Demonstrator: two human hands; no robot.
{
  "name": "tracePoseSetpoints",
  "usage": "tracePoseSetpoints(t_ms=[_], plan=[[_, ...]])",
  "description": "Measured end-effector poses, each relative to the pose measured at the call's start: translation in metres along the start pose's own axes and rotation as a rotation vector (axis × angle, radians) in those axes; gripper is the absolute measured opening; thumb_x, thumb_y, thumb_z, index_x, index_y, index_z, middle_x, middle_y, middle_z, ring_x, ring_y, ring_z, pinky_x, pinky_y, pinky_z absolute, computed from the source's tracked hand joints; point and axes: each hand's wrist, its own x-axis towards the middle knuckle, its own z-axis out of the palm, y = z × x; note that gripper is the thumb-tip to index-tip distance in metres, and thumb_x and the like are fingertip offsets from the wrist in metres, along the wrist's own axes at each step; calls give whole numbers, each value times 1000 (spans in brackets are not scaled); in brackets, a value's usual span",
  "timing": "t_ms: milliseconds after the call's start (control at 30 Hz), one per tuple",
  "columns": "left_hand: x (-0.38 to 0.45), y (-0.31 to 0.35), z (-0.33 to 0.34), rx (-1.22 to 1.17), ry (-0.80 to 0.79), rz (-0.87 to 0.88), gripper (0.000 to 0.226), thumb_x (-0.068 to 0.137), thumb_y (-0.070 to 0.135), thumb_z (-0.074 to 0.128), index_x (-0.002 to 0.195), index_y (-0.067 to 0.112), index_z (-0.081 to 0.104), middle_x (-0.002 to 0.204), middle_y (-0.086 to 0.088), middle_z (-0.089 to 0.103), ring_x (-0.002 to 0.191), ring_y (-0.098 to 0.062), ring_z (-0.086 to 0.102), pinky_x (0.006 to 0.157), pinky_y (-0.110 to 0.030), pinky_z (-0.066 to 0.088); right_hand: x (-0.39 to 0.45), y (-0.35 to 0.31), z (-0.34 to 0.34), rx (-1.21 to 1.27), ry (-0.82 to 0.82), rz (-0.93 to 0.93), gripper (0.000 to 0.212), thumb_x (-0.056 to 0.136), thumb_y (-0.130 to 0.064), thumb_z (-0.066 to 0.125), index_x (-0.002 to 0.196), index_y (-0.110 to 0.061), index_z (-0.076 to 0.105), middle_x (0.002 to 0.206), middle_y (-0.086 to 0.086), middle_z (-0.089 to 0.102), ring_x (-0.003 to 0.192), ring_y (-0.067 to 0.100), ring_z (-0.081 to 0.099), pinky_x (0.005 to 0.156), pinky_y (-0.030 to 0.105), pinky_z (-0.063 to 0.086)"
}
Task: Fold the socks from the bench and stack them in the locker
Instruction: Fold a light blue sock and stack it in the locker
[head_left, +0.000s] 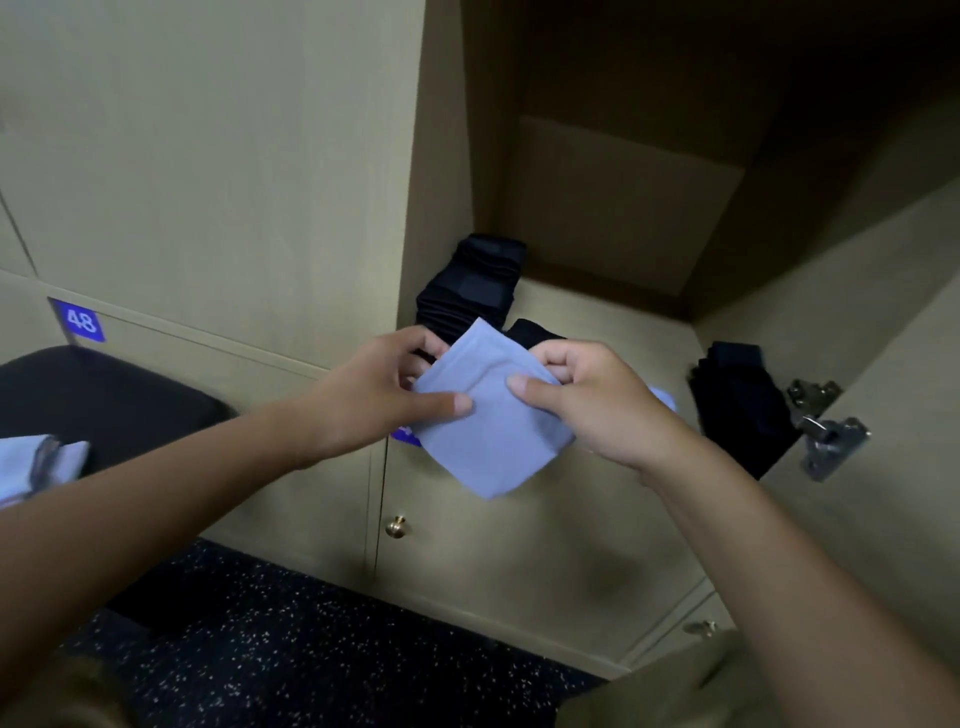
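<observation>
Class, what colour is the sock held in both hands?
Light blue sock, plain, seen in the head view.

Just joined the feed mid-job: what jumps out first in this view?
Dead centre, the left hand and right hand pinch a folded pale blue sock in front of the open locker. Behind it, dark folded socks are stacked on the locker shelf. At far left, more pale socks wait on the black bench.

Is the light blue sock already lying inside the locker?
No: both the left hand and right hand hold the light blue sock in front of the locker.
</observation>
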Motion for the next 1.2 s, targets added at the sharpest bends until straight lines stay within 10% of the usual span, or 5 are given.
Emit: tracePoseSetpoints(t_ms=[367,667,833,967,1200], plan=[[20,2,24,33,-123,125,9,91,10,74,94,8,67,90,-8,74,80,-14,70,72,-27,57,-11,8,-27,66,77,-40,34,88,-23,78,113,-31,56,102,5,73,86,25,72,73,34,52],[27,9,39,29,-33,86,33,84,27,83,108,27,61,86,5,75,80,-19,73,83,-50,61,-6,27,-58,123,253,-11,15,90,-15,76,97,-17,62,96,11,68,83,19,58,77,32,43],[19,5,35,318,-139,150,28,87,43,74,110,38,61,94,19,71,85,2,67,76,-22,54,-2,46,-83,247,491,14,10,99,-11,64,99,-18,56,97,9,66,86,20,58,79,32,43],[12,-2,30,456,-279,198,17,87,45,73,101,38,66,91,16,72,84,-2,67,75,-18,52,5,60,-93,239,630,111,9,103,-13,58,110,-15,54,89,-1,64,74,9,59,58,17,48],[7,-11,26,509,-348,191,13,88,47,73,97,42,65,89,18,69,83,-1,64,70,-13,46,33,94,-91,91,721,261,7,103,-14,54,109,-18,55,108,1,57,92,15,51,67,21,39]])
